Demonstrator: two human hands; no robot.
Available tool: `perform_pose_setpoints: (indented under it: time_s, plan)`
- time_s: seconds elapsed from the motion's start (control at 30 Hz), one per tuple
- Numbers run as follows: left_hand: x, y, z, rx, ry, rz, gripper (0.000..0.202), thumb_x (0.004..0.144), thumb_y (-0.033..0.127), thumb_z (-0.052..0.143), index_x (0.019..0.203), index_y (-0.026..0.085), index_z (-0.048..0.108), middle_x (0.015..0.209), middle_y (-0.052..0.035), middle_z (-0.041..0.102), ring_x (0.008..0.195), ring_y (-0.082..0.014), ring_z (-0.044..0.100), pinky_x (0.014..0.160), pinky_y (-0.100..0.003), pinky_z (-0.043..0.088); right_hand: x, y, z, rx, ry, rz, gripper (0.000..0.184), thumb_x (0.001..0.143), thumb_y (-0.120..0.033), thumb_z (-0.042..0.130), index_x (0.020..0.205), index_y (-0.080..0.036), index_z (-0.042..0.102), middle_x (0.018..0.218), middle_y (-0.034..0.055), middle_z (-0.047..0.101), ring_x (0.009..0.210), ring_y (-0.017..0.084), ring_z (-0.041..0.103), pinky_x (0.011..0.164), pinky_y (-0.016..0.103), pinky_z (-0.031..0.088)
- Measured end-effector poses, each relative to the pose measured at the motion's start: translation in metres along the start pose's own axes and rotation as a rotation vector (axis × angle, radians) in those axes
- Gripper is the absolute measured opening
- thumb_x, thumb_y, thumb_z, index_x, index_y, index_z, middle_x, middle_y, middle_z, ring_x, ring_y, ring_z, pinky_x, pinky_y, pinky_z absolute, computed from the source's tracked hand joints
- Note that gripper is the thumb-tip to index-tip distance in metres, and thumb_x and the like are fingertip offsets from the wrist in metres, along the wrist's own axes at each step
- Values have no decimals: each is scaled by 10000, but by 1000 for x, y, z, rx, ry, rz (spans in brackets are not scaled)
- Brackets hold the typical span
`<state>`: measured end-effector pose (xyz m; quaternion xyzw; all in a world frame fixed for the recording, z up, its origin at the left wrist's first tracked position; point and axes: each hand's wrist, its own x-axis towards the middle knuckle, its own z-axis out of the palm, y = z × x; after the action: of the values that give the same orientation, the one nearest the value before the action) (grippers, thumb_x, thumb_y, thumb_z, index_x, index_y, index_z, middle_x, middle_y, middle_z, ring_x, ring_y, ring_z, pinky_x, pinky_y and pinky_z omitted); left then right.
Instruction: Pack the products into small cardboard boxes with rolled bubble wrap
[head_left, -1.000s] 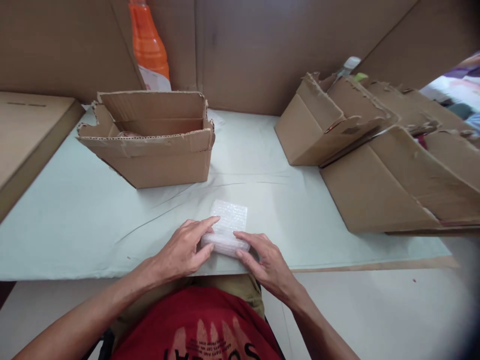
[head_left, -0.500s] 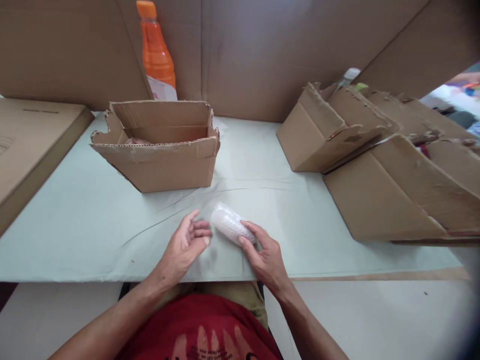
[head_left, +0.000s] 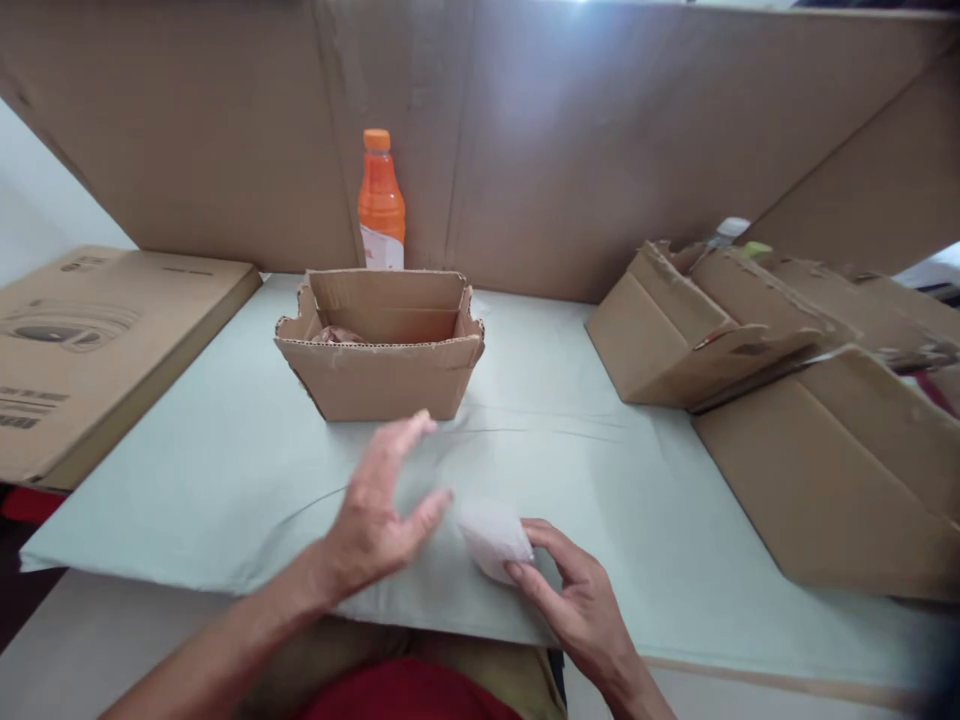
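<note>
Fingertips [head_left: 516, 572] of the right hand [head_left: 581, 605] are closed on the near end of the bubble-wrapped bundle [head_left: 491, 535], which is held low over the pale green sheet [head_left: 187, 470] near the table's front edge, probably so that the loose wrap is kept from opening. The left hand [head_left: 379, 500] is raised just beside it, open and empty, fingers spread and blurred. An open cardboard box [head_left: 382, 375] is set straight ahead, within easy reach; an orange bottle [head_left: 380, 200] is stood behind it, clear of the hands.
</note>
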<state>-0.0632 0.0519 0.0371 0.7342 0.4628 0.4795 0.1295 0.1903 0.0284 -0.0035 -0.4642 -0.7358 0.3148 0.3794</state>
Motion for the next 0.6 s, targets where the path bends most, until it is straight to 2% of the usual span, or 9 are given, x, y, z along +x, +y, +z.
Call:
perform_pose_setpoints:
  time_s: [0.03,0.1,0.17,0.23,0.3,0.43,0.53,0.6]
  plan:
    - [17,-8,-13,161,91,122,678,870,153,643,1490,243,384,1362,-136,586,1310,-286,535,1103,-490,448,0,1,-1,2,34,3,104,888,-286,666,959,-236,723,1016,51,759,923,210,734,832,277,599]
    - [50,-24,-36,437,211,263,681,851,100,624,1484,217,403,1374,-144,580,1378,-325,468,1145,-546,380,-2,2,-6,-7,61,35,122,885,-320,672,951,-238,734,1002,52,760,926,225,736,800,275,604]
    - [74,-39,-52,597,231,278,661,848,68,578,1479,178,415,1269,-135,642,1311,-321,529,1147,-566,359,-4,5,-13,-34,70,84,162,893,-359,662,963,-236,743,953,45,763,876,228,740,716,263,605]
    - [84,-47,-59,635,204,269,621,853,44,529,1457,159,443,1066,-91,701,1114,-272,638,1113,-541,400,-6,8,-21,-74,100,121,199,896,-394,655,961,-230,747,924,40,766,821,224,740,652,255,598]
    - [80,-46,-62,595,176,293,596,861,28,509,1436,176,466,931,-45,704,941,-224,666,1061,-501,453,-5,10,-31,-116,149,126,219,884,-420,666,943,-227,751,920,39,771,789,221,740,640,257,597]
    - [43,-21,-70,529,85,349,611,857,7,544,1430,205,464,975,-41,727,917,-200,678,1051,-481,462,9,-4,-58,-149,292,114,265,818,-477,737,950,-249,762,899,37,781,761,228,738,655,292,607]
    - [11,-1,-85,506,-42,375,612,836,-7,578,1413,174,481,1007,-59,750,949,-201,694,1100,-496,422,30,-34,-79,-127,481,139,324,761,-523,794,985,-290,771,946,45,781,850,255,730,724,355,617]
    - [-5,7,-97,490,-107,374,606,835,6,606,1400,194,490,1055,-55,761,982,-202,701,1120,-501,403,50,-62,-88,-150,564,96,328,746,-528,815,996,-322,770,1041,53,765,935,263,708,766,396,601]
